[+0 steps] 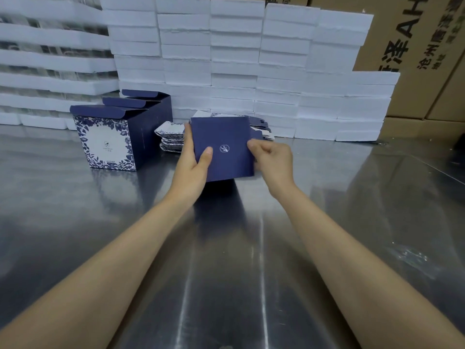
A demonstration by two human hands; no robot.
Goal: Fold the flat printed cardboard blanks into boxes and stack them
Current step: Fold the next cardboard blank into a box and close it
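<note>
A: Far left?
B: Folded boxes [110,137] in a row on the steel table [226,248], lid flaps up. Just right of them is a pile of flat blanks [169,141].
A: Hands?
B: Left hand [193,159] grips the dark blue blank [226,137] at its left edge, thumb on the face. Right hand [273,159] pinches the right edge, fingers curled. The blank is held in front of the pile.
A: Behind?
B: White foam blocks [276,71], stacked high.

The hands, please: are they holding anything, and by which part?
Both grip one navy cardboard blank: left hand on its left edge, right hand pinching its right edge.
</note>
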